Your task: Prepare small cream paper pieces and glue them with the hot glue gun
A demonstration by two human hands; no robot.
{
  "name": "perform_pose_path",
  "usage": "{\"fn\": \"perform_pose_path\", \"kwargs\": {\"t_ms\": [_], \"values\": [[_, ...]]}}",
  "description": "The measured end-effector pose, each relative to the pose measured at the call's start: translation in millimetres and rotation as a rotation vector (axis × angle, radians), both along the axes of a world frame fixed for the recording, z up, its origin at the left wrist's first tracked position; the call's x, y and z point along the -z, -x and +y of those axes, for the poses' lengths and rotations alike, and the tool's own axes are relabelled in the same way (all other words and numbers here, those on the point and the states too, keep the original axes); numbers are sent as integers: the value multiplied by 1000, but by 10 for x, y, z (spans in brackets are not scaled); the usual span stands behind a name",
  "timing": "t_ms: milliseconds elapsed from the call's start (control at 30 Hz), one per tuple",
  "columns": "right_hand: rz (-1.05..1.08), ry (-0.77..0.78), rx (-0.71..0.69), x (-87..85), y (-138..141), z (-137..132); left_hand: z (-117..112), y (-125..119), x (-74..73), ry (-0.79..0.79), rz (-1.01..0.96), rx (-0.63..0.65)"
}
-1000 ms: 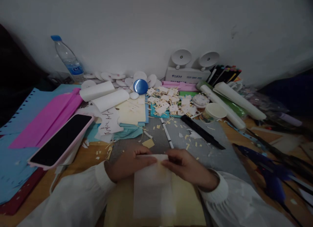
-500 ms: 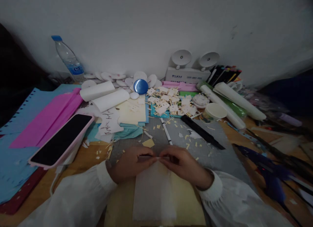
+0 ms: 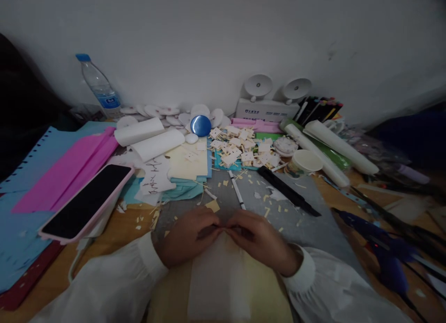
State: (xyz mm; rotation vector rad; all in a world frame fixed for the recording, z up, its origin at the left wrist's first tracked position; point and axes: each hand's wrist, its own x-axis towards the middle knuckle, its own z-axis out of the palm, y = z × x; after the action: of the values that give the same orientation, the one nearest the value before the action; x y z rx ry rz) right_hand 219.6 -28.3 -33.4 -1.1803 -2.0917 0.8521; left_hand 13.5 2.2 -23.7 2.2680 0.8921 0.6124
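Note:
My left hand [image 3: 190, 232] and my right hand [image 3: 259, 239] meet at the fingertips in the middle front, both in a pinch. Between them they grip the far edge of a white strip of paper [image 3: 218, 286]. This strip runs down toward me over a wider pale yellow sheet [image 3: 268, 295]. The fingers hide the exact fold or edge being pinched. Just beyond my hands, a slim white pen [image 3: 237, 191] and a small yellow paper piece [image 3: 212, 205] lie on the grey mat [image 3: 306, 235].
Behind the mat lie a heap of small cream cut-outs [image 3: 233, 146], a black pen-like tool [image 3: 289, 191] and a paper cup [image 3: 304, 162]. At left are a phone [image 3: 87, 200] and pink paper [image 3: 69, 170]; at right, a blue glue gun [image 3: 386, 262]. Paper scraps litter the mat.
Both hands stay pinched at the strip's far edge, fingertips slightly lower in the picture. The view has tilted a little; the things on the table have not moved.

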Motion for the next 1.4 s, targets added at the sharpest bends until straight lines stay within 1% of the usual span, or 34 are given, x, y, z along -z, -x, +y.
{"fn": "perform_pose_path", "kwargs": {"t_ms": [167,367,533,700,833,967,1033,1200,1300,1400], "values": [[-44,-78,5,-10,23,1,4,3,-2,17,39,15],[-125,-184,-9,-25,33,-20,-3,6,-8,32,4,16],[-192,-269,-31,-36,37,-17,-13,6,-17,52,18,2],[-255,-332,-34,-48,41,-13,-11,1,-16,46,25,-20],[-265,-365,-35,-29,35,-21,-9,9,-9,31,13,-8],[-266,-323,-40,-3,31,-30,-7,22,-3,31,7,4],[-235,-275,-30,-9,27,-30,-5,22,-1,36,7,8],[-84,-38,-31,-61,-24,-1,8,9,4,34,-3,-21],[-79,74,-53,-56,-65,18,8,11,-3,22,-12,-35],[-74,155,-45,-28,-83,25,-1,17,-13,34,1,-37]]}}
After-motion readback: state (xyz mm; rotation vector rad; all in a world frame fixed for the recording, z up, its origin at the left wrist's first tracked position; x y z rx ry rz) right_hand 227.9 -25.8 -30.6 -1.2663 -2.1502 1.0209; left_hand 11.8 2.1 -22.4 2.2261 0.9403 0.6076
